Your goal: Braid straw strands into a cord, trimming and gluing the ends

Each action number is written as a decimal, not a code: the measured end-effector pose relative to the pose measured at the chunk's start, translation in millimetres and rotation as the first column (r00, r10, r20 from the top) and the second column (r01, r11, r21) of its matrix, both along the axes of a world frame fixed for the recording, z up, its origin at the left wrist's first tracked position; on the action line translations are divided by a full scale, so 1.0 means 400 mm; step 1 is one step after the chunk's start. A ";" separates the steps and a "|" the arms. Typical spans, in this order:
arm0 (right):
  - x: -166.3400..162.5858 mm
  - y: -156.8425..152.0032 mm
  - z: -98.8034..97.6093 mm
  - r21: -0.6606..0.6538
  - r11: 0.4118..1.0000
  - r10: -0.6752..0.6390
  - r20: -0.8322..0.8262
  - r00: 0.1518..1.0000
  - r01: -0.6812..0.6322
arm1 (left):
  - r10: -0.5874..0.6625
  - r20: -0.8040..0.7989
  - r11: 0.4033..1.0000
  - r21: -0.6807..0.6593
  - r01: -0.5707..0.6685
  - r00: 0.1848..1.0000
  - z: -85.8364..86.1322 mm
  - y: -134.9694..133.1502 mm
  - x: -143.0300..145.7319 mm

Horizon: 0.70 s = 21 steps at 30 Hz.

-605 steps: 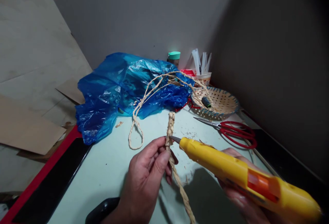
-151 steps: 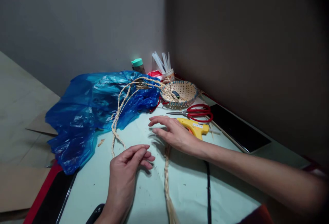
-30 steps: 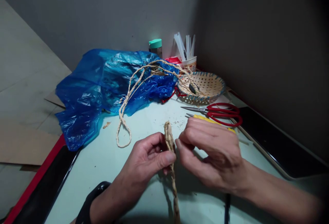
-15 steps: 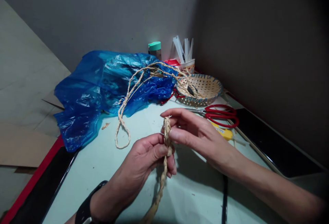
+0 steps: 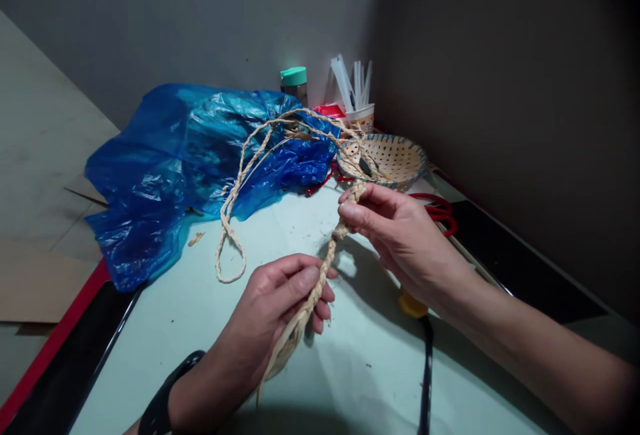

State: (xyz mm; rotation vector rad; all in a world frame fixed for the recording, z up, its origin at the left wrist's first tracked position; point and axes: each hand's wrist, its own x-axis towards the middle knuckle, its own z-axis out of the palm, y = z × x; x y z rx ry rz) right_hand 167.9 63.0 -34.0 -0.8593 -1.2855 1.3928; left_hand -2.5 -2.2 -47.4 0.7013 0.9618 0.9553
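Observation:
A braid of pale straw-like fibre point(image 5: 327, 262) runs diagonally between my two hands, with a thicker knotted part near its upper end and loose, unbraided strands at the lower end. My right hand point(image 5: 407, 232) pinches the upper end between thumb and fingers. Lower down, my left hand point(image 5: 280, 298) holds the braid with its thumb on top and the fingers behind it. Beyond them, a longer, thinner braided cord point(image 5: 227, 215) lies in a loop on the pale table point(image 5: 350, 355) and over a blue plastic bag point(image 5: 170, 148).
A woven basket point(image 5: 413, 150) stands at the back, near a paper cup point(image 5: 365, 115) of translucent sticks and a jar with a teal lid point(image 5: 294, 76). Red scissor handles point(image 5: 443, 208) show behind my right hand. Under that arm sits a yellow object point(image 5: 414, 304) with a black cord point(image 5: 427, 368).
My right hand has moved up and away with the braid's knotted end, drawing it out lengthwise. The left hand now holds it lower, near the loose strands. The view has shifted slightly.

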 end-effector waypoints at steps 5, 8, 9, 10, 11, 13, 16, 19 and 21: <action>-0.004 -0.017 0.004 0.238 0.961 -0.177 0.138 0.975 0.140 | -0.065 -0.107 0.998 -0.035 0.061 0.992 0.013 -0.003 0.001; -0.004 -0.034 0.000 0.531 0.839 -0.262 0.205 0.943 0.118 | -0.101 -0.103 0.994 -0.042 0.097 0.990 0.019 -0.005 0.000; -0.004 -0.039 -0.001 0.627 0.773 -0.309 0.243 0.919 0.094 | -0.111 -0.101 0.993 -0.046 0.107 0.989 0.020 -0.006 0.000; -0.003 -0.043 -0.003 0.714 0.697 -0.363 0.282 0.888 0.059 | -0.115 -0.091 0.993 -0.051 0.111 0.989 0.021 -0.006 0.001; -0.002 -0.046 -0.005 0.781 0.625 -0.416 0.319 0.852 0.013 | -0.113 -0.072 0.993 -0.054 0.109 0.991 0.021 -0.006 0.001; -0.002 -0.051 -0.011 0.854 0.511 -0.485 0.383 0.786 -0.101 | -0.094 -0.025 0.994 -0.050 0.092 0.995 0.022 -0.004 0.005; -0.004 -0.052 -0.021 0.859 0.448 -0.488 0.466 0.738 -0.246 | -0.060 0.007 0.997 -0.041 0.060 0.998 0.022 -0.001 0.011; -0.004 -0.047 -0.027 0.846 0.435 -0.460 0.503 0.731 -0.309 | -0.049 0.028 0.997 -0.050 0.050 0.998 0.018 0.002 0.012; -0.002 -0.041 -0.027 0.850 0.415 -0.446 0.501 0.741 -0.325 | -0.041 0.069 0.998 -0.054 0.045 0.997 0.015 0.002 0.009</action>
